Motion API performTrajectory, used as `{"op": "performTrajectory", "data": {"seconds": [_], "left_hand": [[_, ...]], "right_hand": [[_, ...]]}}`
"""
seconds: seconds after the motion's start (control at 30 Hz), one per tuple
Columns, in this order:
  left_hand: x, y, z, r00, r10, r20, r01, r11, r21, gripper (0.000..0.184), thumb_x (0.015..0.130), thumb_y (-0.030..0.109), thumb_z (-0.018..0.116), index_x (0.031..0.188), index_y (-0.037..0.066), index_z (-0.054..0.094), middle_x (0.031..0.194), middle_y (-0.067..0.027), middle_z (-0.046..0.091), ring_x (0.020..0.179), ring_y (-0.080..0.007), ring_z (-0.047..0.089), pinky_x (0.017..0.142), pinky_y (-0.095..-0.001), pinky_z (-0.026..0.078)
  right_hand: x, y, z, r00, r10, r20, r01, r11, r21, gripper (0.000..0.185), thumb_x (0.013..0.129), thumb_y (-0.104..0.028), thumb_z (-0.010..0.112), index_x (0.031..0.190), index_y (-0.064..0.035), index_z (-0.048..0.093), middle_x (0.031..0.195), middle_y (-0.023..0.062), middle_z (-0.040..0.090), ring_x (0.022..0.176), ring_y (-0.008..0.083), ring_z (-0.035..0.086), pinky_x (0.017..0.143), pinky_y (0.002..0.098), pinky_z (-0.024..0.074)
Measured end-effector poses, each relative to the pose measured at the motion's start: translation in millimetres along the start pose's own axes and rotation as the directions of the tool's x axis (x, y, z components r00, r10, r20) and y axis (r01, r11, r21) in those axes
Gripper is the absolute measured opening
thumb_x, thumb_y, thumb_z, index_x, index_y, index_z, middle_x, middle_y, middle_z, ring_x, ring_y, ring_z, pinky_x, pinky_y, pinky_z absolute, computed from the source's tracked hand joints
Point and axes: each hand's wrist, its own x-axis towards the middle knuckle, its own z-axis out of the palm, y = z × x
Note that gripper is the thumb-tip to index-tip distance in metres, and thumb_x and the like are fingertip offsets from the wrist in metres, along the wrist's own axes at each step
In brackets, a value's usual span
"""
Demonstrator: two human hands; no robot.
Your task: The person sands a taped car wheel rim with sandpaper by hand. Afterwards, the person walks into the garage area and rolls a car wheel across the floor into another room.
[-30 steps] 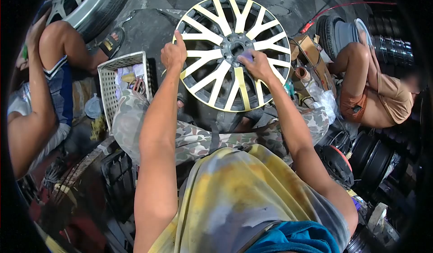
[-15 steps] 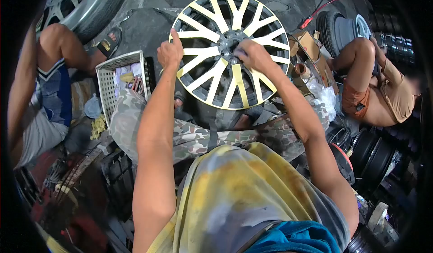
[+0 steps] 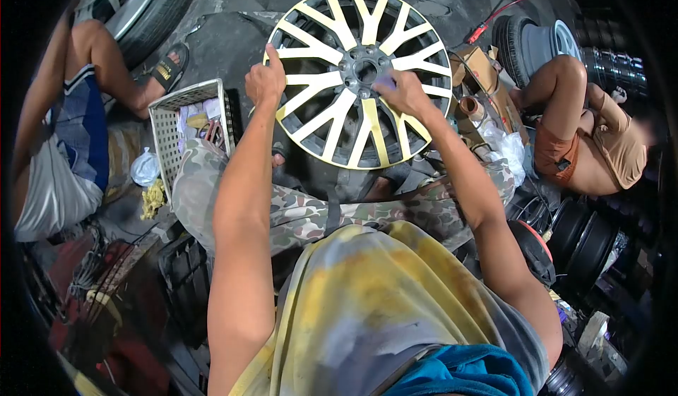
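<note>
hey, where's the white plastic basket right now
In the head view, the white basket sits on the left side, left of the wheel and the left hand, partly covered by the camouflage-clad left knee.

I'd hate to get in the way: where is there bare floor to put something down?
Bare dark floor shows between the wheel rim and the sandalled foot at left, and again between the rim and the red hose. It's crowded right of the rim, with a cardboard box and plastic bag.

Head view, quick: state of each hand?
Left hand: closed, holding the wheel's edge.
Right hand: curled over the wheel by something purple; whether it's held cannot be told.
</note>
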Motion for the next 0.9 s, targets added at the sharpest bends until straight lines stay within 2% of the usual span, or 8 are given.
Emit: {"op": "performTrajectory", "data": {"seconds": [0.07, 0.2, 0.33, 0.4, 0.6, 0.7, 0.8, 0.9], "left_hand": [[1, -1, 1, 1.000, 0.016, -0.003, -0.016, 1.000, -0.003, 0.088, 0.098, 0.065, 0.030, 0.105, -0.011, 0.071, 0.109, -0.0338, 0.067, 0.111, -0.0473, 0.063, 0.100, -0.0509, 0.047], [0, -2, 3, 1.000, 0.007, 0.019, -0.008, 1.000, 0.016, 0.088, 0.098, 0.066, 0.030, 0.105, -0.011, 0.071, 0.109, -0.0337, 0.067, 0.111, -0.0473, 0.063, 0.100, -0.0508, 0.047], [6, 1, 0, 1.000, 0.021, -0.014, -0.021, 1.000, -0.001, 0.088, 0.098, 0.066, 0.031, 0.106, -0.012, 0.071, 0.110, -0.0337, 0.067, 0.111, -0.0471, 0.063, 0.100, -0.0504, 0.047], [4, -2, 2, 1.000, 0.009, 0.018, -0.009, 1.000, -0.002, 0.087, 0.097, 0.066, 0.032, 0.107, -0.012, 0.070, 0.112, -0.0338, 0.067, 0.113, -0.0470, 0.062, 0.101, -0.0503, 0.046], [6, -4, 2, 1.000, 0.001, 0.012, -0.001, 1.000, 0.001, 0.088, 0.097, 0.066, 0.032, 0.108, -0.013, 0.070, 0.114, -0.0343, 0.066, 0.114, -0.0478, 0.061, 0.103, -0.0506, 0.044], [6, -4, 4, 0.999, 0.004, 0.041, -0.003, 1.000, -0.013, 0.089, 0.097, 0.066, 0.031, 0.108, -0.013, 0.070, 0.114, -0.0342, 0.066, 0.115, -0.0468, 0.061, 0.103, -0.0504, 0.044], [5, -4, 6, 1.000, 0.025, -0.011, -0.025, 1.000, -0.007, 0.089, 0.098, 0.066, 0.030, 0.108, -0.012, 0.070, 0.114, -0.0342, 0.066, 0.114, -0.0469, 0.061, 0.102, -0.0502, 0.045], [7, -4, 4, 0.999, 0.014, 0.038, -0.014, 1.000, 0.008, 0.088, 0.098, 0.065, 0.030, 0.108, -0.012, 0.070, 0.113, -0.0342, 0.066, 0.114, -0.0472, 0.061, 0.102, -0.0503, 0.045]], "right_hand": [[-3, 5, 7, 0.999, -0.019, 0.036, 0.017, 0.999, 0.047, 0.029, 0.084, -0.023, 0.071, 0.096, 0.0034, 0.067, 0.089, 0.0245, 0.068, 0.087, 0.0445, 0.065, 0.079, 0.0497, 0.0514], [-3, 11, 19, 0.986, -0.162, -0.029, 0.158, 0.981, -0.109, 0.026, 0.086, -0.021, 0.069, 0.095, 0.0030, 0.065, 0.097, 0.0253, 0.066, 0.094, 0.0432, 0.062, 0.084, 0.0475, 0.0495], [11, 6, 12, 0.962, -0.266, 0.061, 0.271, 0.957, -0.102, 0.025, 0.087, -0.022, 0.068, 0.091, 0.0032, 0.064, 0.094, 0.0246, 0.067, 0.092, 0.0438, 0.062, 0.083, 0.0485, 0.0497], [7, 13, 0, 0.974, -0.133, 0.184, 0.146, 0.987, -0.060, 0.025, 0.087, -0.022, 0.068, 0.090, 0.0025, 0.064, 0.092, 0.0242, 0.066, 0.091, 0.0448, 0.062, 0.080, 0.0489, 0.0499], [8, 6, 19, 0.986, -0.167, 0.012, 0.168, 0.985, -0.031, 0.026, 0.086, -0.024, 0.070, 0.091, 0.0017, 0.065, 0.091, 0.0229, 0.067, 0.090, 0.0444, 0.063, 0.079, 0.0493, 0.0502], [-4, -2, 12, 1.000, 0.010, -0.016, -0.012, 0.994, -0.106, 0.031, 0.087, -0.029, 0.070, 0.089, 0.0013, 0.065, 0.092, 0.0235, 0.068, 0.089, 0.0436, 0.064, 0.078, 0.0499, 0.0499], [10, 0, 33, 0.990, 0.028, -0.135, -0.026, 0.999, 0.020, 0.031, 0.086, -0.030, 0.070, 0.088, 0.0006, 0.066, 0.092, 0.0232, 0.069, 0.088, 0.0437, 0.065, 0.078, 0.0504, 0.0499], [20, -9, 35, 0.991, 0.042, -0.125, -0.046, 0.998, -0.032, 0.029, 0.087, -0.030, 0.070, 0.089, -0.0005, 0.068, 0.090, 0.0221, 0.069, 0.086, 0.0427, 0.066, 0.078, 0.0503, 0.0502]]}}
